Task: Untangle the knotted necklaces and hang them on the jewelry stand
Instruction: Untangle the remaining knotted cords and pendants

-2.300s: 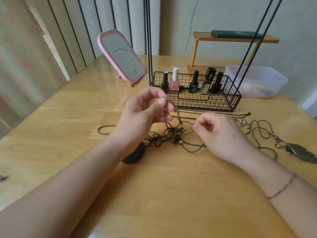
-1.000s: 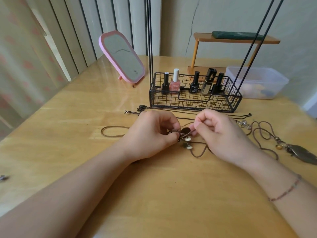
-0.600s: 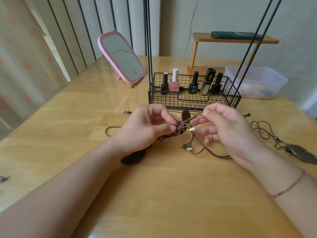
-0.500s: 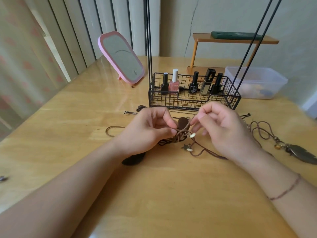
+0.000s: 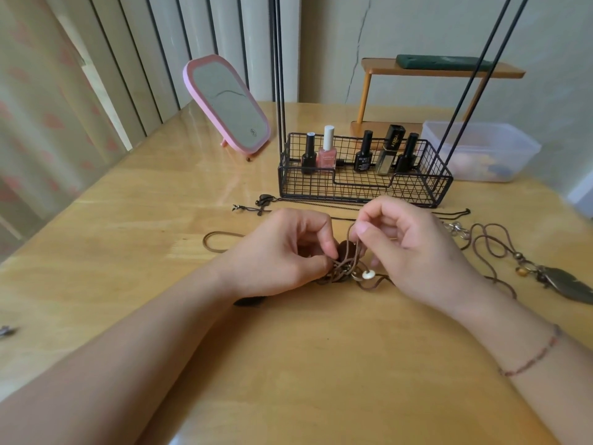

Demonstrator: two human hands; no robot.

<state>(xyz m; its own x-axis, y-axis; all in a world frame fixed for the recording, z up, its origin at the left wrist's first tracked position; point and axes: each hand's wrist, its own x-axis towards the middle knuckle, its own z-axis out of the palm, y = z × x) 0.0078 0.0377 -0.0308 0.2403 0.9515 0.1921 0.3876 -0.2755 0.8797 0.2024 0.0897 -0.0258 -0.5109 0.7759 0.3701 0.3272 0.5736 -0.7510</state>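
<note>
While the brown cords stay bunched at mid-counter, still the untangling step, nothing hung yet. Left hand (image 5: 282, 255) pinching the knot (image 5: 345, 268), thumb and forefinger curled down on the tangle just above the counter (image 5: 321, 364). Right hand (image 5: 414, 248) pinching a lifted loop of cord (image 5: 353, 234) between thumb and forefinger, drawn up and to the right of the knot. White bead (image 5: 368, 275) and a dark round pendant (image 5: 346, 250) caught in the bunch between the two grips. Farther right, a second cord necklace with a feather pendant (image 5: 568, 284) lying loose on the counter, apart from the knot. Jewelry stand (image 5: 362, 181) just beyond the hands, wire basket base holding nail polish bottles (image 5: 327, 152), thin black rods rising out of frame. Next, probably: hold the knot steady on the left, ease the loop through gently on the right, watching that the bead does not snag and tighten things.
</note>
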